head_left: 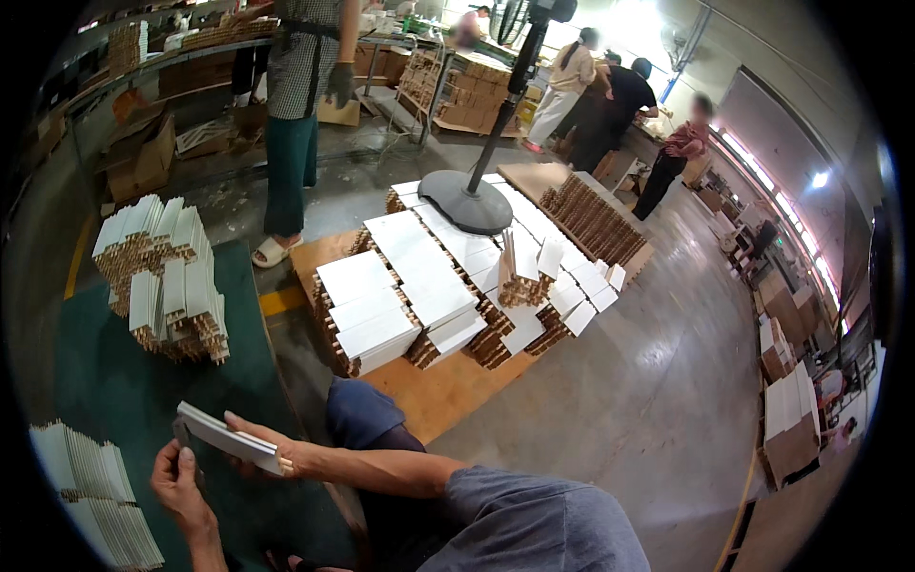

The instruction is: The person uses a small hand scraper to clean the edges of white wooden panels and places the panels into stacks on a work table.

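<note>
Two hands were on one thin stack of flat white panels (229, 439), held just above the green-covered worktop (143, 391). The right hand (286, 456) was closed along the stack's near long edge, fingers curled under it and thumb lying over the top. The left hand (179, 481) was closed at the stack's left end, its fingertips pinched round a small dark object (181, 431) pressed against that end; what the object was could not be told.

The panels appeared light and stiff, with smooth white faces likely to slide over one another, and brown raw edges. In my judgement the sound grip was across the long edges with the thumb clamping the top face, so that the pieces stayed squared. The corners and white facing looked liable to chip or scuff if knocked.

Below and left of the left hand lay a fanned pile of white strips (91, 491). Well beyond the fingers stood a taller heap of white-faced pieces (167, 276). To the right of the hands, on the floor, a wooden pallet (448, 391) carried many more stacks, with a fan stand base (469, 202) resting on them. Other workers stood well apart.
</note>
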Demonstrator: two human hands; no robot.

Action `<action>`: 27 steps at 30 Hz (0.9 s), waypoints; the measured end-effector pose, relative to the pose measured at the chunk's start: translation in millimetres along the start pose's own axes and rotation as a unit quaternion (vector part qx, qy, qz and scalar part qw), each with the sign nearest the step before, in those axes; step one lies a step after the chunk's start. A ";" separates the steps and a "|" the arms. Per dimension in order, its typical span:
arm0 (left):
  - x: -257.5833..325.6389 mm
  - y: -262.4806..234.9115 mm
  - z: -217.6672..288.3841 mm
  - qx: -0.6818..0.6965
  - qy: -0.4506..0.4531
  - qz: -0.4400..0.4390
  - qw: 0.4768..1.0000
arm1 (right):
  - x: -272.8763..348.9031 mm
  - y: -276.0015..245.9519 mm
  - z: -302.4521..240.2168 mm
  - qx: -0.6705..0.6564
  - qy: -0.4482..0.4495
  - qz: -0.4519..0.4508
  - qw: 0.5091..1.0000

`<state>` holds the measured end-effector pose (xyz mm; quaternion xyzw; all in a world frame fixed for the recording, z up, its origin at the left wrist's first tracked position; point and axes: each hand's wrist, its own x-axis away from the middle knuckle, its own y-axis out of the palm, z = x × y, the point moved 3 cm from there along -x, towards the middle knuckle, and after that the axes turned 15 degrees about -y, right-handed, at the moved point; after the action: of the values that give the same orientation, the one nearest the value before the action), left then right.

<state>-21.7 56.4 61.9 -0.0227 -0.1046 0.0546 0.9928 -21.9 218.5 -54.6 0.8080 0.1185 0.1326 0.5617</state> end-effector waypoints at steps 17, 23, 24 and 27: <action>2.5 15.7 -15.4 -0.142 0.047 -0.046 0.988 | 11.8 21.0 -5.2 -0.074 0.011 0.039 0.996; 0.6 17.8 -6.9 -0.166 0.041 -0.012 0.985 | 11.3 23.0 -15.2 0.039 -0.138 0.014 0.990; -1.9 15.7 -6.4 -0.153 0.032 -0.011 0.988 | -3.7 3.6 -20.7 0.057 -0.149 0.017 0.987; -20.4 6.8 3.4 -0.158 0.115 -0.018 0.981 | 7.4 -3.8 -38.4 0.266 -0.132 0.016 0.955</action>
<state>-43.0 60.9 60.7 -0.1831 0.0025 0.0164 0.9830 -28.4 256.0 -44.8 0.9403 0.0617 -0.0029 0.3348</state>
